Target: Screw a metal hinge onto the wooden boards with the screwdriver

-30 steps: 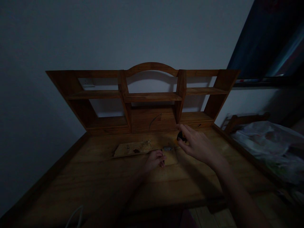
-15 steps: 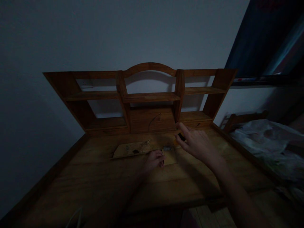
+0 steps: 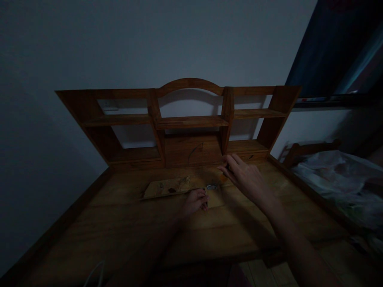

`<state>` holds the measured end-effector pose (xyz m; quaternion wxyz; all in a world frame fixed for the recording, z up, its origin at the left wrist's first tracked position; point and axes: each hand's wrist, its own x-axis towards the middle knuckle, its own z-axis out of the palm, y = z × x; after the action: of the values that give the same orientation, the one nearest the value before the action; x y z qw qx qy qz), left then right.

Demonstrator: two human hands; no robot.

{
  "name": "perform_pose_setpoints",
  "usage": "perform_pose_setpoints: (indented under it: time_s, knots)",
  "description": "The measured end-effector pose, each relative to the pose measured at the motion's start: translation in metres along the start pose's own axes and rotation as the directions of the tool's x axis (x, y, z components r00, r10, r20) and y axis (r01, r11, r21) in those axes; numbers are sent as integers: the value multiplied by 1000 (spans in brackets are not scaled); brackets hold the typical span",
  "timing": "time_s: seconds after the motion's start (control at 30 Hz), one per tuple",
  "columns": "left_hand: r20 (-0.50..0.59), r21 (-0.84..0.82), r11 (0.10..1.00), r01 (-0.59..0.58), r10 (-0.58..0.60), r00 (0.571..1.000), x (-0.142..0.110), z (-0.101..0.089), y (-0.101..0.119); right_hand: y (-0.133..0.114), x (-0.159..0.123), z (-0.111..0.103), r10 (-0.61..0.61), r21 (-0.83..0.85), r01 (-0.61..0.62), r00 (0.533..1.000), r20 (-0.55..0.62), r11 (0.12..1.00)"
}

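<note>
My right hand [image 3: 243,173] is closed, thumb and fingers pinching a small black-and-orange object [image 3: 224,177] above the desk; its kind is too dark to make out. Below and left of it lies a small shiny metal piece [image 3: 211,186], which looks like a hinge. My left hand [image 3: 196,200] rests on the desktop with its fingers curled together by the right end of a rough wooden board [image 3: 166,187]. What those fingers grip is hidden. Dark marks and a splintered right end show on the board.
A wooden desk [image 3: 119,223] carries a shelf unit [image 3: 191,122] along its back, against a pale wall. At the right, a chair back [image 3: 311,147] and clear plastic bags [image 3: 335,175] stand beyond the raised desk edge. A white cable [image 3: 97,271] shows at the lower left.
The fingers of my right hand have drawn closer together around the black-and-orange object, covering more of its dark part. My left hand keeps its place by the board.
</note>
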<state>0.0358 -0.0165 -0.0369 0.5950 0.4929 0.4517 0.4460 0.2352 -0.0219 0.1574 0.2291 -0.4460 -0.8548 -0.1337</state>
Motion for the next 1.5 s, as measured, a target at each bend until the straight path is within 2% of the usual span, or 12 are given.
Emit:
perform_pose_setpoints:
  time_s: [0.3,0.47,0.63,0.77,0.87,1.07,1.17,1.33,1.5]
  knots:
    - [-2,14,1000,5,-5,1000,1,-1,-3,2,-4,-7,-76,232,61,996,56,971]
    - [-1,12,1000,6,-6,1000,0,0,0,4,-4,-1,-78,343,65,997,23,937]
    - [-13,3,1000,17,-17,1000,-2,1,4,6,-4,5,-30,425,20,999,17,905]
    - [-11,-15,1000,14,-14,1000,-3,2,6,9,-5,11,92,539,-72,996,-11,839]
    - [1,-25,1000,15,-15,1000,-2,3,6,14,-8,18,172,608,-93,982,-73,789]
    - [-3,-33,999,22,-22,1000,1,0,2,18,-17,26,208,608,-106,973,-100,787]
    - [-16,-21,999,38,-39,999,3,-1,-1,17,-20,23,221,619,-113,970,-101,777]
    - [-14,-18,999,47,-47,999,4,-1,-3,13,-23,10,307,637,-150,941,-144,756]
    - [-1,-19,999,41,-41,999,1,0,1,7,-26,4,304,641,-125,936,-176,757]
